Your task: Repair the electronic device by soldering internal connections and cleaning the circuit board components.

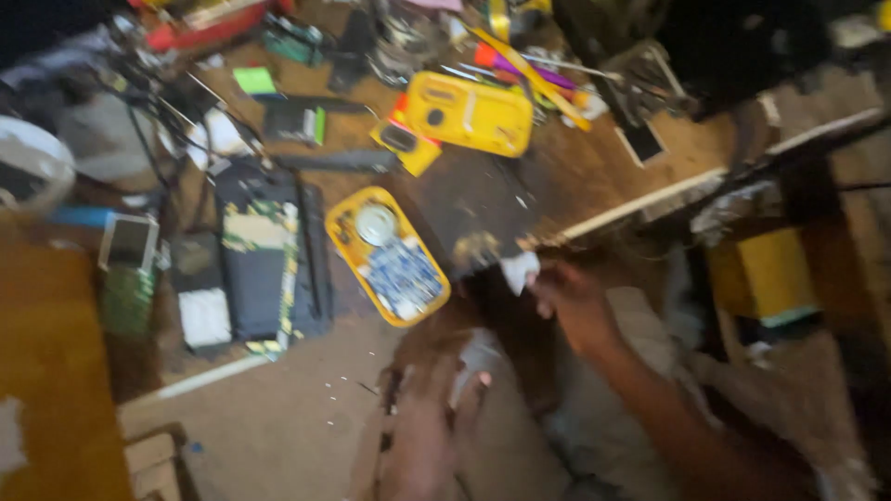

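Messy brown wooden worktop [594,176] holds an open yellow plastic case [390,255]. Your right hand [571,301] pinches a small white scrap [520,271]; your blurry left hand [422,436] fingers: can't tell.

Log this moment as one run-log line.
left hand: blurred, low by bench edge | right hand: pinching white scrap | nearby: opened yellow device, dark phone body | grip: unclear

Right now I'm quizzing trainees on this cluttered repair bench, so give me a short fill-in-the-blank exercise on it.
1. The opened casing showing a blue circuit board is ____ in colour.
2. The right hand pinches a small ____ scrap.
3. The dark opened phone lies to the ____ of that casing in the picture.
4. The blurred left hand is at the ____ edge of the picture.

Missing words: yellow; white; left; bottom
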